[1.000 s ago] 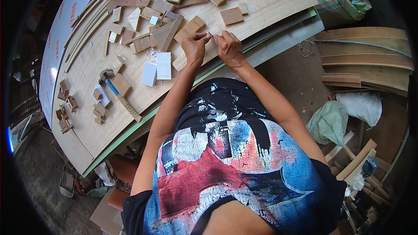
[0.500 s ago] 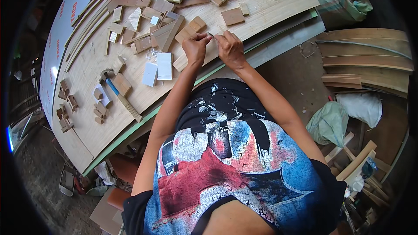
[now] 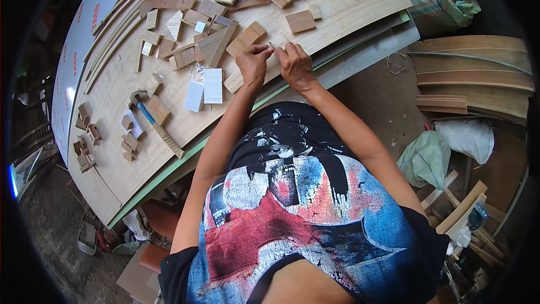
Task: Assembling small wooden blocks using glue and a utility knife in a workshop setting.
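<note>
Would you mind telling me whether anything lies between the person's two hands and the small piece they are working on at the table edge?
Nothing visible does. The left hand and right hand meet over the plywood tabletop, fingertips pinching a small thin piece directly. The nearest wooden block lies just beyond the left hand, not between.

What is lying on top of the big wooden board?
On the wooden board lie small wood blocks, a hammer and white cards. Both hands cover whatever is beneath them.

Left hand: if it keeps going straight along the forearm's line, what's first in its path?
Likely the pair of small wood blocks just beyond the left hand, which is pinching something tiny against the right hand. Depth is unclear; it might pass over them.
</note>
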`<act>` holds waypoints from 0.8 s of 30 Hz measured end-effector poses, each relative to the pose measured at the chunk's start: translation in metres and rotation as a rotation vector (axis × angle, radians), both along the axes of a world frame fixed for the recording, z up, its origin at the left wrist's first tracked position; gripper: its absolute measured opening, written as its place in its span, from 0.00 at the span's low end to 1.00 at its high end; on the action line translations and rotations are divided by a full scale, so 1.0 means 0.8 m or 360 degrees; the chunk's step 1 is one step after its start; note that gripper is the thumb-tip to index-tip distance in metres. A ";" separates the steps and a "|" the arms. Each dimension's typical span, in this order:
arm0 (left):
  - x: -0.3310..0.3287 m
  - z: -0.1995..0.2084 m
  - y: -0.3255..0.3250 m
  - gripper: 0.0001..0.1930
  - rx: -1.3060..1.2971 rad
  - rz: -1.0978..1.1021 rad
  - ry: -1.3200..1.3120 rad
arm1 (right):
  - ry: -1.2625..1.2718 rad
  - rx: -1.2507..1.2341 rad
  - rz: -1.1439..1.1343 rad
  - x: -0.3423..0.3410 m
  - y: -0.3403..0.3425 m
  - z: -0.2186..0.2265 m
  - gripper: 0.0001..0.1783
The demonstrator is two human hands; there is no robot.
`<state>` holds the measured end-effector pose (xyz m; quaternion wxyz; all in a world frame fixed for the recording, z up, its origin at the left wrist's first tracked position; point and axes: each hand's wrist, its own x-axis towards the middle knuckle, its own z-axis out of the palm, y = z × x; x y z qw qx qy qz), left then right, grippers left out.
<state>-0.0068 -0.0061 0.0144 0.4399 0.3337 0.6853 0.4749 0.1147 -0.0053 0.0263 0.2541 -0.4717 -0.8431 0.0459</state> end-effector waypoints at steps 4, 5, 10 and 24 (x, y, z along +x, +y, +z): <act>0.003 0.011 0.001 0.07 -0.0058 -0.0038 0.0110 | 0.0091 -0.0058 -0.0027 0.004 0.001 -0.005 0.06; 0.002 0.010 0.001 0.07 -0.0060 -0.0035 0.0111 | 0.0126 -0.0064 -0.0022 0.004 0.000 -0.002 0.05; 0.000 0.004 0.002 0.07 -0.0016 0.0017 0.0160 | 0.0179 -0.0031 -0.0004 0.001 -0.002 0.011 0.02; 0.002 0.013 0.004 0.07 -0.0075 -0.0059 0.0133 | 0.0230 -0.0140 -0.0024 0.002 0.002 0.007 0.02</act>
